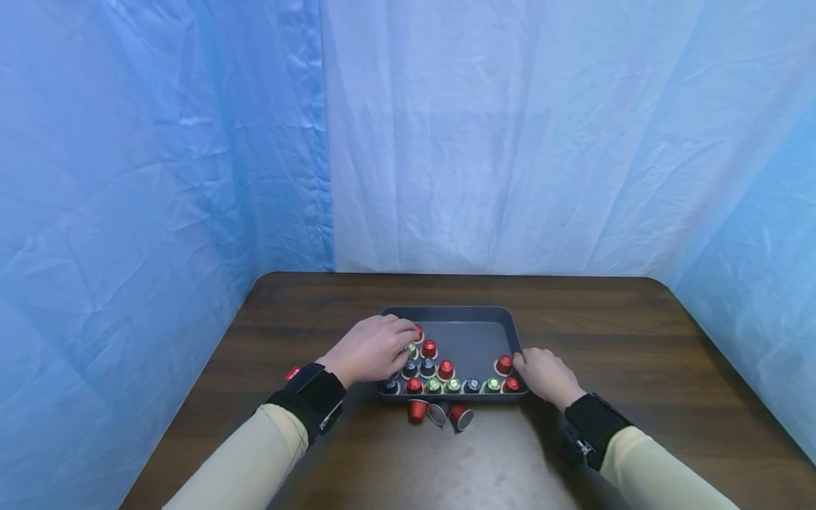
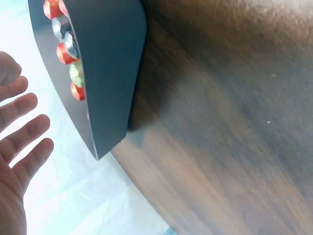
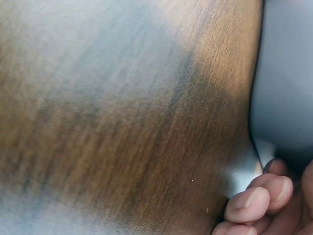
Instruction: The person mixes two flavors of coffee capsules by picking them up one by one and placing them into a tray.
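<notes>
Reaching forward over a dark wooden surface (image 1: 574,312), a person in pale sleeves and black wrist straps works at a shallow grey tray (image 1: 472,313) of coffee capsules (image 1: 445,370). The left hand (image 1: 372,349) lies over the tray's left part, palm down, covering several capsules; a red one and a green one peek out just past its fingertips. In the left wrist view its fingers (image 2: 27,129) are straight and slightly spread, holding nothing. The right hand (image 1: 544,373) rests at the tray's right near corner, fingertips touching the rim, right beside a red capsule (image 1: 503,365) inside. The right wrist view shows its fingers (image 3: 259,198) curled at the tray's edge; whether they actually clasp the rim cannot be told.

Between the two hands, capsules in red, green and dark blue stand in a row along the tray's near wall, with more stacked in shorter rows behind. Three loose capsules (image 1: 440,413), two red and one silvery, lie on the surface just outside the near rim, between the wrists. Crumpled blue sheeting (image 1: 191,142) hangs all around.
</notes>
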A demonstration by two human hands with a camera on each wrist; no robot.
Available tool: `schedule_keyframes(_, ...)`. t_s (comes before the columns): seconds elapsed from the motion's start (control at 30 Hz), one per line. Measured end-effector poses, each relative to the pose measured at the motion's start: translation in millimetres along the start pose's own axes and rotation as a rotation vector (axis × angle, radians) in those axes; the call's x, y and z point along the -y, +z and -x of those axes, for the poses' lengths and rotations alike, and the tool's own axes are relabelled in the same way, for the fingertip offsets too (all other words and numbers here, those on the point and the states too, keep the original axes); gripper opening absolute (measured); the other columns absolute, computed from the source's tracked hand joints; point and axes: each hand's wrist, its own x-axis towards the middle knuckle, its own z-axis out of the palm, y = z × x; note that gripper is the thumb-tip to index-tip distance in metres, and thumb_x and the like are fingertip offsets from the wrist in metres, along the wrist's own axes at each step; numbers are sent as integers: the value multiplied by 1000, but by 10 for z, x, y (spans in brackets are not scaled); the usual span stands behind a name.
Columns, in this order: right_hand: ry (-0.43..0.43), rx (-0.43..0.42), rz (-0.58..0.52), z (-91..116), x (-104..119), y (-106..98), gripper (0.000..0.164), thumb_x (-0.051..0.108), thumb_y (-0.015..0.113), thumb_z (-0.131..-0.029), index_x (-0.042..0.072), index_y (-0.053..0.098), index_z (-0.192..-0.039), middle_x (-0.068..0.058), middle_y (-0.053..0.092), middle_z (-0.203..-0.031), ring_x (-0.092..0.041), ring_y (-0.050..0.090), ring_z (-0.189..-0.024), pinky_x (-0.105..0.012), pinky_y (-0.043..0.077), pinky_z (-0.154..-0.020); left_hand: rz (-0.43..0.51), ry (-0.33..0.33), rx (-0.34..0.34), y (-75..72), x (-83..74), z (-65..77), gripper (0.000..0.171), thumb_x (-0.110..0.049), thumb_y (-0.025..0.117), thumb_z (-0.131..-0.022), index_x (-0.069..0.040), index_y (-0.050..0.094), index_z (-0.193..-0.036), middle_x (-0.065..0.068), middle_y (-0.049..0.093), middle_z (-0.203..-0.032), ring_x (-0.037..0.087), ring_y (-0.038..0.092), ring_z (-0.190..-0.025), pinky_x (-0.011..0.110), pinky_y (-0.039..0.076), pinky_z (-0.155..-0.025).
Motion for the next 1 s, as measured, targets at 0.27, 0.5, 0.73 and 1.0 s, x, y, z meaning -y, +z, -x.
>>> schedule_keyframes(0.27,-10,-6,-3,12,-1,-13,39,28,49,-106,-5,68,-113,-8,60,-82,-22,56,-71,-34,47,-62,-8,51,-37,-75,-139,107,43,-34,75,-92,-18,70,-132,0,67,-133,18,61,-122,39,48,-106)
schedule_keyframes(0.5,-6,-5,2,3,7,-13,40,29,49,-106,-6,67,-114,-9,61,-84,-22,57,-72,-34,47,-63,-26,103,-67,-122,-262,217,45,-36,76,-92,-19,69,-133,-1,69,-131,18,61,-120,39,48,-106)
schedule_keyframes(0.73,-6,-3,-1,-2,-1,-12,40,29,49,-106,-5,68,-113,-9,61,-83,-22,57,-71,-34,47,-63,-29,160,-115,-108,-372,346,43,-37,76,-92,-20,71,-130,-2,70,-127,16,63,-116,36,50,-103)
schedule_keyframes(1.0,-1,5,-12,13,13,-21,39,29,49,-106,-5,67,-113,-9,60,-82,-22,56,-71,-33,46,-61,37,176,-115,-47,-450,473,41,-37,78,-91,-20,72,-128,-6,71,-122,12,63,-112,32,50,-103)
